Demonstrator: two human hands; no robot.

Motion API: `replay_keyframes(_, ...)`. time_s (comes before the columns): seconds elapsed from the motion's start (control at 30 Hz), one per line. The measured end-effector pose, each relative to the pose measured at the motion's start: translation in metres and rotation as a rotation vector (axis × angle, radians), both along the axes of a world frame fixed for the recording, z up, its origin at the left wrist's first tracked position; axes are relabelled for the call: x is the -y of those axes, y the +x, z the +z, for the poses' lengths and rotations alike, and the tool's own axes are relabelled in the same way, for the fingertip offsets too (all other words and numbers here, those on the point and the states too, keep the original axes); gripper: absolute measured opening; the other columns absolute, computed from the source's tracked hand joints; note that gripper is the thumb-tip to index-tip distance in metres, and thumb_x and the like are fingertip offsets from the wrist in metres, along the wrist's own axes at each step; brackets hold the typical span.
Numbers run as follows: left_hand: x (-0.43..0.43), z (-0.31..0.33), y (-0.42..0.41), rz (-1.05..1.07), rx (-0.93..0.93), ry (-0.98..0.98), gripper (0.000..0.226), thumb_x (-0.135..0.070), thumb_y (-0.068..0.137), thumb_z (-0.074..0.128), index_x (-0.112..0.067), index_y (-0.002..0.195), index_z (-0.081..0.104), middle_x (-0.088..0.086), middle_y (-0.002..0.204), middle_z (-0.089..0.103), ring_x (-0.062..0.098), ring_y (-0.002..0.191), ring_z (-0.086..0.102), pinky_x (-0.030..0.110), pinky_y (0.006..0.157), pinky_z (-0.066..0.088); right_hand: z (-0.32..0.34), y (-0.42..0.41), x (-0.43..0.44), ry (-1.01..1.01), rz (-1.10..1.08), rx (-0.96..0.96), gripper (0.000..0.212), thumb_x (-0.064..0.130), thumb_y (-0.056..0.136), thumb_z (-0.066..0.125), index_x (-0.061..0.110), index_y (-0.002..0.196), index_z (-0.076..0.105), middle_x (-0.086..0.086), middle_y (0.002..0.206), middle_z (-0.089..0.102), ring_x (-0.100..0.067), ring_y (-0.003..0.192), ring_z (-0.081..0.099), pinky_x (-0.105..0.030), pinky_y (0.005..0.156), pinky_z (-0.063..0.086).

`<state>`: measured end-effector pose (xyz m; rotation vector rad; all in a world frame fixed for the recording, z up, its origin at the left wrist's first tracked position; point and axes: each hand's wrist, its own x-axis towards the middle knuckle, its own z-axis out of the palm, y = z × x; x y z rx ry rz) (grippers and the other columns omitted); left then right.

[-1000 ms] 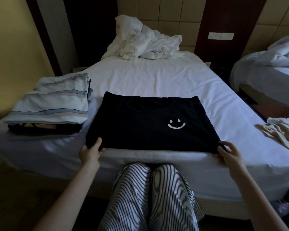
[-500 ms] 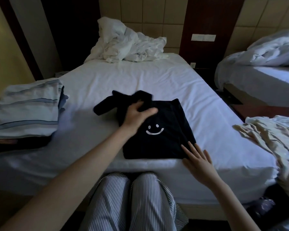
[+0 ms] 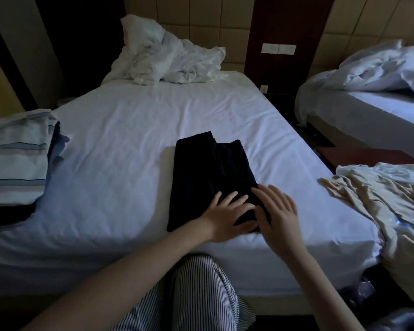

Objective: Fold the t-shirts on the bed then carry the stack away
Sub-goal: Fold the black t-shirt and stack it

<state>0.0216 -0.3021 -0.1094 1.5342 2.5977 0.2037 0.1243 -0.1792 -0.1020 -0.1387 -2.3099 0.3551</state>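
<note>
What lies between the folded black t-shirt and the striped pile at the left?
Only bare white sheet separates black t-shirt and striped pile, in the head view.

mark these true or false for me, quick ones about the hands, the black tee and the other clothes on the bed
1. The left hand and right hand lie flat on the near end of the black t-shirt. True.
2. A smiley print shows on the black t-shirt's top face. False: no print is visible; it is a narrow, plain dark rectangle.
3. A folded stack with a striped top sits at the left edge of the bed. True.
4. The beige garment on the right is neatly folded. False: it lies crumpled.
5. The black t-shirt rests on the stack. False: it lies apart, on the sheet.
</note>
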Motion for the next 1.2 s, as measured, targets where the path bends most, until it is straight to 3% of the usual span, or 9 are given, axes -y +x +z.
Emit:
replay_keyframes(0.1, 0.041, -0.013, -0.018, 0.087, -0.219, 0.012, 0.081, -0.068, 0.076, -0.013, -0.039, 0.149, 0.004, -0.006, 0.160, 0.001, 0.018, 0.147, -0.003, 0.049, 0.115, -0.006, -0.031, -0.011, 0.000, 0.108, -0.021, 0.221, 0.043, 0.038, 0.092, 0.036, 0.025, 0.129, 0.053, -0.006, 0.134, 0.055, -0.033, 0.123, 0.050, -0.039, 0.101, 0.029)
replay_keyframes(0.23, 0.065, -0.021, -0.019, 0.124, -0.163, 0.019, 0.088, -0.073, 0.071, -0.024, -0.040, 0.149, 0.001, -0.008, 0.159, -0.002, 0.015, 0.147, -0.005, 0.049, 0.114, -0.006, -0.062, 0.000, -0.004, 0.158, -0.096, 0.418, 0.046, 0.046, 0.098, 0.020, 0.031, 0.138, 0.038, -0.009, 0.139, 0.050, -0.038, 0.125, 0.047, -0.040, 0.103, 0.027)
replay_keyframes(0.4, 0.052, 0.001, -0.039, 0.242, 0.236, 0.468, 0.057, -0.054, 0.087, 0.036, -0.019, 0.127, 0.055, -0.001, 0.134, 0.052, 0.016, 0.126, 0.046, 0.032, 0.104, 0.033, -0.032, -0.008, 0.001, 0.170, -0.142, 0.363, 0.054, 0.052, 0.096, 0.022, 0.028, 0.114, 0.067, -0.004, 0.117, 0.066, -0.035, 0.111, 0.059, -0.040, 0.096, 0.025)
replay_keyframes(0.53, 0.030, 0.022, -0.070, 0.581, 0.220, 0.801, 0.044, -0.024, 0.083, 0.068, -0.004, 0.118, 0.048, 0.009, 0.113, 0.046, 0.027, 0.106, 0.051, 0.028, 0.087, 0.040, -0.004, -0.027, 0.015, 0.219, -0.029, 0.167, 0.043, 0.042, 0.094, 0.037, 0.019, 0.099, 0.073, -0.002, 0.108, 0.069, -0.031, 0.110, 0.059, -0.037, 0.094, 0.033)
replay_keyframes(0.67, -0.001, 0.043, -0.110, 0.735, 0.204, 0.612, 0.084, -0.038, 0.078, 0.070, -0.002, 0.140, 0.026, 0.018, 0.136, 0.040, 0.035, 0.124, 0.042, 0.038, 0.099, 0.040, -0.016, -0.049, 0.019, 0.238, 0.040, 0.311, 0.044, 0.042, 0.095, 0.034, 0.022, 0.125, 0.060, -0.002, 0.132, 0.057, -0.031, 0.126, 0.049, -0.041, 0.105, 0.027)
replay_keyframes(0.8, -0.017, 0.057, -0.140, 0.769, 0.301, 0.409, 0.032, -0.025, 0.089, 0.054, 0.000, 0.108, 0.056, 0.016, 0.110, 0.061, 0.034, 0.103, 0.059, 0.030, 0.072, 0.042, -0.031, -0.049, 0.015, 0.180, 0.016, 0.414, 0.053, 0.049, 0.100, 0.013, 0.029, 0.137, 0.045, 0.002, 0.142, 0.047, -0.026, 0.135, 0.036, -0.040, 0.111, 0.018)
replay_keyframes(1.03, -0.059, 0.111, -0.177, 0.748, 1.161, 0.853, 0.015, -0.013, 0.090, 0.056, -0.009, 0.075, 0.058, 0.005, 0.071, 0.059, 0.016, 0.061, 0.057, 0.022, 0.052, 0.050, -0.036, -0.051, 0.014, 0.122, -0.007, 0.397, 0.051, 0.052, 0.099, 0.014, 0.034, 0.142, 0.035, 0.006, 0.148, 0.037, -0.022, 0.140, 0.021, -0.042, 0.114, 0.009)
replay_keyframes(1.13, -0.088, 0.115, -0.176, 0.626, 1.164, 0.791, 0.016, -0.023, 0.094, 0.052, -0.012, 0.087, 0.060, 0.003, 0.083, 0.060, 0.013, 0.071, 0.062, 0.026, 0.066, 0.051, -0.038, -0.053, 0.011, 0.083, -0.060, 0.438, 0.052, 0.056, 0.097, 0.011, 0.039, 0.142, 0.032, 0.006, 0.150, 0.033, -0.031, 0.140, 0.016, -0.050, 0.111, 0.004)
replay_keyframes(1.2, -0.103, 0.100, -0.173, 0.482, 1.103, 0.635, 0.035, -0.035, 0.099, 0.040, -0.012, 0.120, 0.056, -0.001, 0.116, 0.059, 0.013, 0.110, 0.055, 0.033, 0.095, 0.042, -0.039, -0.055, 0.012, 0.030, -0.082, 0.475, 0.054, 0.061, 0.095, 0.008, 0.043, 0.142, 0.029, 0.004, 0.152, 0.029, -0.036, 0.141, 0.016, -0.052, 0.110, 0.000)
